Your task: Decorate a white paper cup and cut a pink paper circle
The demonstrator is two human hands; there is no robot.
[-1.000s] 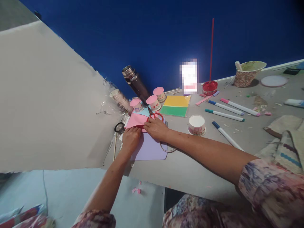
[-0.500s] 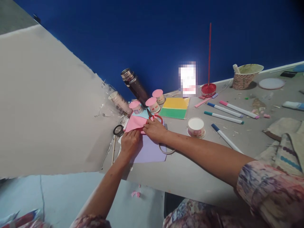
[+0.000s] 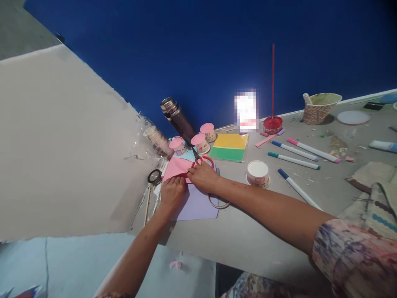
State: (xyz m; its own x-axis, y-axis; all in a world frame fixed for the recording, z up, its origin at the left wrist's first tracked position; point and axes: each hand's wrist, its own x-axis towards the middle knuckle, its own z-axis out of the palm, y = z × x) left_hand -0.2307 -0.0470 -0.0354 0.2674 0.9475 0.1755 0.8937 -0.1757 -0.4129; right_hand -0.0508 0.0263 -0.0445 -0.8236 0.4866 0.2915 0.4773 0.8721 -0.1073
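Note:
A pink paper sheet point(image 3: 177, 166) lies over a purple sheet point(image 3: 198, 207), its near edge lifted and showing dark red beneath. My left hand point(image 3: 173, 192) closes its curled fingers on that near edge. Close beside it, my right hand point(image 3: 203, 177) pinches the right end of the same edge; its fingertips are partly hidden. Just past my right hand lie red-handled scissors point(image 3: 208, 159), blades pointing away. A light blue sheet point(image 3: 188, 155) peeks out behind the pink one.
Several pink-topped paper cups point(image 3: 201, 145) stand behind, by a dark thermos point(image 3: 183, 126) and stacked cups point(image 3: 157, 140). A yellow-green paper pack point(image 3: 229, 148), a white-topped cup point(image 3: 258, 174) and markers point(image 3: 294, 161) are rightward. A tape roll point(image 3: 154, 176) sits left.
The whole view has shifted, so things appear slightly lower. Both hands stay on the pink sheet's near edge, with little visible movement against it.

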